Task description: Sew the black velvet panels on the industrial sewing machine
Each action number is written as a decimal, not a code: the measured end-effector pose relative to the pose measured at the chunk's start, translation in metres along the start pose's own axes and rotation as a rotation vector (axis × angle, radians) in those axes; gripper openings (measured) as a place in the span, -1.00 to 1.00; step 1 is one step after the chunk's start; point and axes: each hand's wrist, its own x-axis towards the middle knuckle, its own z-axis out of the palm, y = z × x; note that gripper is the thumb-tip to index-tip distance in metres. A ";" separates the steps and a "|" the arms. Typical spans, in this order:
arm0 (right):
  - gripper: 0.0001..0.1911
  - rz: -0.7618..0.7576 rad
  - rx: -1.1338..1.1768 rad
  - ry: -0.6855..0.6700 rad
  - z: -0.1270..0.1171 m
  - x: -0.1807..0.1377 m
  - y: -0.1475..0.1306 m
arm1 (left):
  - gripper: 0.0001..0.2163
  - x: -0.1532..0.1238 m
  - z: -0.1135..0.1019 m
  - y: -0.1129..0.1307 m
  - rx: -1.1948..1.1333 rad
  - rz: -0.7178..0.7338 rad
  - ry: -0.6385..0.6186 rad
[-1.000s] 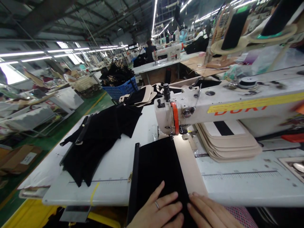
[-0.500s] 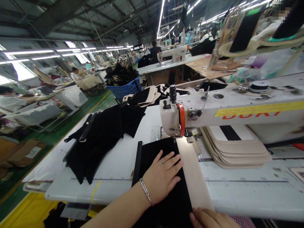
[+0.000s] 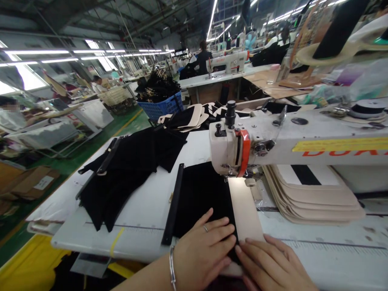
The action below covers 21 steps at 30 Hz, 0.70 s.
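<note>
A black fabric panel [image 3: 200,194] with a beige strip [image 3: 244,210] along its right edge lies under the head of a white sewing machine [image 3: 273,141]. My left hand [image 3: 203,250] rests flat on the near end of the black panel, fingers stretched out, a ring on one finger and a bracelet at the wrist. Beside it, my right hand [image 3: 269,266] lies flat on the near end of the beige strip, fingers extended. The two hands almost touch at the seam. A black zipper edge [image 3: 173,204] runs down the panel's left side.
A heap of black fabric pieces [image 3: 121,173] lies on the table to the left. A stack of beige pieces [image 3: 315,198] sits under the machine arm at right. Behind are a blue basket [image 3: 162,107], more machines and other workers. Thread cones stand at top right.
The panel has fed farther under the machine head. My left hand slid back from mid-panel to its near end, and my right hand came up beside it on the beige strip.
</note>
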 end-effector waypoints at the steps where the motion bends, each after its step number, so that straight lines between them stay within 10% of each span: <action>1: -0.69 -0.006 0.001 -0.002 0.000 0.003 0.002 | -0.70 -0.003 0.002 0.001 -0.004 0.013 0.008; 21: -0.60 0.307 0.251 -0.091 0.019 0.029 0.029 | -0.76 0.029 0.017 -0.056 0.101 0.060 0.153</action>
